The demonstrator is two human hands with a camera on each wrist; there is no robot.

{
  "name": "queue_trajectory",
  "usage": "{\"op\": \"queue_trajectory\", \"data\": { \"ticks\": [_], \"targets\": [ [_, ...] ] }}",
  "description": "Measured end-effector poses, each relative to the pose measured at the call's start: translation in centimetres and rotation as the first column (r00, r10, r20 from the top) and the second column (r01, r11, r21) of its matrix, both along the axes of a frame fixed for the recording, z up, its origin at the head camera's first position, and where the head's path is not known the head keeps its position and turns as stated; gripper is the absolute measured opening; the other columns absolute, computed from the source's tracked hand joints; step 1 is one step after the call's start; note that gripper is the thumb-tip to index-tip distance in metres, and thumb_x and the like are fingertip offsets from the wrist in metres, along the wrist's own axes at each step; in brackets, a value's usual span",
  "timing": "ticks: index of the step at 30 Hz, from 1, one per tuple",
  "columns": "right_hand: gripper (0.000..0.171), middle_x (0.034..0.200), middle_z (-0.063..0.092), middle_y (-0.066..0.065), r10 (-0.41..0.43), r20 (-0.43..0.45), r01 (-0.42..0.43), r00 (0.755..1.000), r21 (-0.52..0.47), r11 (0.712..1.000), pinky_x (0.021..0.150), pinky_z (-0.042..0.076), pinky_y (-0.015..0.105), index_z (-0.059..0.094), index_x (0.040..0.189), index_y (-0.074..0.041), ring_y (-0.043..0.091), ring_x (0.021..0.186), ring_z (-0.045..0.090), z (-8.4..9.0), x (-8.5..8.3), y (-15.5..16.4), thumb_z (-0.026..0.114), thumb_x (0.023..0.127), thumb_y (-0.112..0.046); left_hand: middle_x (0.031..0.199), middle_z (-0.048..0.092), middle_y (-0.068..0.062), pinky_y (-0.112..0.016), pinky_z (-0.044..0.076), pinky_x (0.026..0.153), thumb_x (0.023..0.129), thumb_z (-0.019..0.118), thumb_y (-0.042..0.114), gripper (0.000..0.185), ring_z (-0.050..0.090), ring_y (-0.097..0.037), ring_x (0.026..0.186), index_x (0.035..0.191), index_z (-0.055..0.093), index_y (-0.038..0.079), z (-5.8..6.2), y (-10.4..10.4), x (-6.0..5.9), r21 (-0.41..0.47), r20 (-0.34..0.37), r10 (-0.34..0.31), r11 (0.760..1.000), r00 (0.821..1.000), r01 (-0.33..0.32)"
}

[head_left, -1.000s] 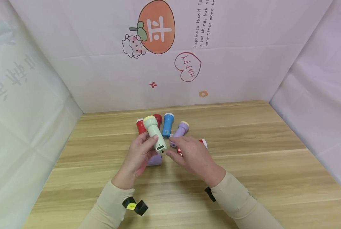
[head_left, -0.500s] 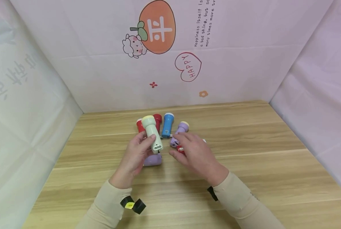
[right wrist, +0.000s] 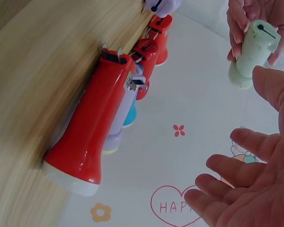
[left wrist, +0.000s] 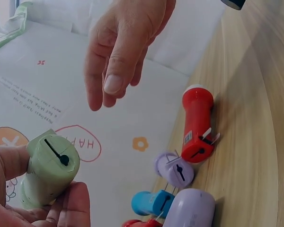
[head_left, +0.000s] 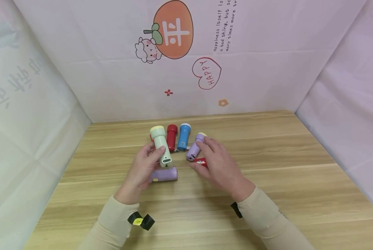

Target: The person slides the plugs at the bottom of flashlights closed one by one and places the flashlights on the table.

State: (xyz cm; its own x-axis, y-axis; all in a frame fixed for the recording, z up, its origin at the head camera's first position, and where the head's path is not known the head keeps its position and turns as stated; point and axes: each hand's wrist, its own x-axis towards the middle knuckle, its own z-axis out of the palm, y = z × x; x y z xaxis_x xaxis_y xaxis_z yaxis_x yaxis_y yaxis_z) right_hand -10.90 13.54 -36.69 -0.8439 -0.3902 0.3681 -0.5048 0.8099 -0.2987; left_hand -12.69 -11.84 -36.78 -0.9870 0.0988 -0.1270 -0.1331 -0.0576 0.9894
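Note:
My left hand (head_left: 140,167) grips a pale green flashlight (head_left: 160,143) by its body, the yellow-rimmed head pointing away from me and the slotted tail end toward me. My right hand (head_left: 221,164) holds nothing; its fingers are spread and relaxed in the right wrist view. Below it lies a red flashlight (right wrist: 87,120) with a white rim and metal prongs out at its tail, mostly covered by the hand in the head view. A purple flashlight (head_left: 194,150) lies just past the right fingertips. Another purple flashlight (head_left: 165,174) lies beside the left hand, partly behind it.
Farther back on the wooden table (head_left: 261,139) lie a blue flashlight (head_left: 184,137) and a red flashlight (head_left: 171,137). One more red flashlight (right wrist: 163,40) is largely hidden behind the green one in the head view. A white printed cloth (head_left: 117,90) stands behind the table.
My left hand has carried the green flashlight a little to the left, uncovering more of the red and purple ones. My right hand has drifted right, away from it, over the white-rimmed red flashlight.

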Motion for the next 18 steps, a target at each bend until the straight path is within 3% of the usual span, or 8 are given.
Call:
{"op": "queue_trajectory", "data": {
  "ticks": [9,18],
  "targets": [
    [0.080,0.159,0.040,0.031,-0.053,0.040,0.051,0.998,0.053,0.997,0.121,0.032,0.062,0.043,0.156,-0.008,0.054,0.146,0.037,0.2,-0.3,0.7,0.075,0.095,-0.048,0.133,0.062,-0.023,-0.031,0.058,0.088,0.106,0.061,0.027,0.060,0.066,-0.020,0.106,0.155,0.039,0.000,0.2,-1.2,-0.1,-0.096,-0.005,0.011,0.995,1.000,-0.011],
    [0.083,0.159,0.036,0.034,-0.103,0.041,0.097,0.994,0.124,0.988,0.122,0.030,0.064,0.041,0.157,-0.008,0.056,0.148,0.033,0.0,-0.6,1.5,0.073,0.094,-0.051,0.129,0.065,-0.024,-0.033,0.058,0.087,0.106,0.062,0.031,0.062,0.068,-0.019,0.102,0.154,0.040,0.000,-0.1,-2.4,-0.5,-0.171,-0.021,0.022,0.985,1.000,-0.025]
  ]
}}
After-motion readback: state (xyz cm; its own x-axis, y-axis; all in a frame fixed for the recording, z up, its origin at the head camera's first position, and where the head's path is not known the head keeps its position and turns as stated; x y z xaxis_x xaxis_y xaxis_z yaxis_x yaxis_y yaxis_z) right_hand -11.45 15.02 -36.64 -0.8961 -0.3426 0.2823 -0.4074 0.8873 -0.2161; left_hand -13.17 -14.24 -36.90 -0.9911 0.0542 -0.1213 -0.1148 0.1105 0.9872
